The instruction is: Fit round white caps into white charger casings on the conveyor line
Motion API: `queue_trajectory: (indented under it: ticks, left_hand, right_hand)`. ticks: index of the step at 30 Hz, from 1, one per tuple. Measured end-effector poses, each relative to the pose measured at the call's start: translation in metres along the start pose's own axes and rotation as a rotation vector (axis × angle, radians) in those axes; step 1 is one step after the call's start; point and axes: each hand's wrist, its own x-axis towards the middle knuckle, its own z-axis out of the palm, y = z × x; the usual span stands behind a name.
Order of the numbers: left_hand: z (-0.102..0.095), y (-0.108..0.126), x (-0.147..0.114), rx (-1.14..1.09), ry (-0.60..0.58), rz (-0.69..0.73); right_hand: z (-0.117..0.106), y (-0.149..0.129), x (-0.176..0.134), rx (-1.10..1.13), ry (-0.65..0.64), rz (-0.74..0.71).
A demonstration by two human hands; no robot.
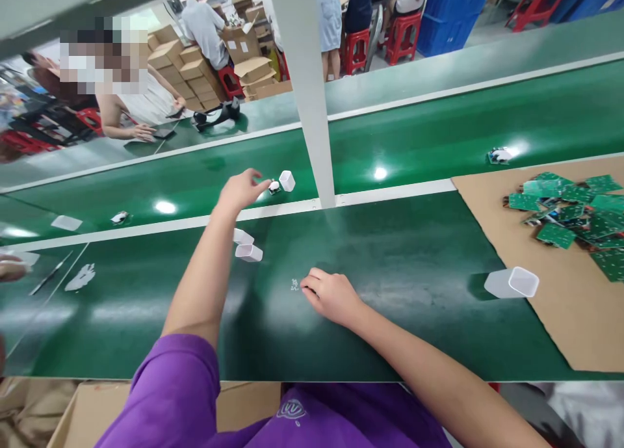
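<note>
Bench [414,240] — right hand [334,295] curled beside white bits [294,285], cannot tell grip; left hand [240,191], fingers parted — near small part [273,187].

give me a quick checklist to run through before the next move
1. Left hand at the small white-topped part: ok.
2. Left fingers gripping that part: cannot tell.
3. Right hand beside the small white pieces: ok.
4. Right fingers holding a piece: cannot tell.
5. Circuit boards neatly stacked: not ok, heaped loosely on the cardboard.
</note>
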Motion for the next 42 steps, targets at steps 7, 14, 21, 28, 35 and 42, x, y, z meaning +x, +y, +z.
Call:
queue_trajectory:
  ticks: [7,14,21,28,35,42]
  left_hand:
    - [-0.019,-0.095,-0.099,-0.112,0.046,0.004]
    - [0.016,-0.114,-0.133,-0.252,-0.058,0.264]
    - [0.042,-0.096,-0.131,-0.081,0.104,0.344]
    - [0.056,-0.035,-0.144,-1.069,-0.126,0.012]
    - [0.071,0.027,-0.157,-1.664,-0.566,-0.16]
    - [0.089,0.021,-0.171,-1.503,-0.46,-0.022]
  right_hand:
    - [0.002,-0.008,0.004,-0.088,-0.037,-0.033]
    - [0.003,-0.022,0.007,-0.137,-0.087,-0.044]
    - [0.004,-0.017,0.006,0.019,-0.027,0.07]
    - [-0.017,0.0,0.006,0.421,0.14,0.065]
    - [-0.038,0.01,0.002,1.051,0.404,0.081]
    - [-0.036,0.003,-0.004,0.844,0.434,0.027]
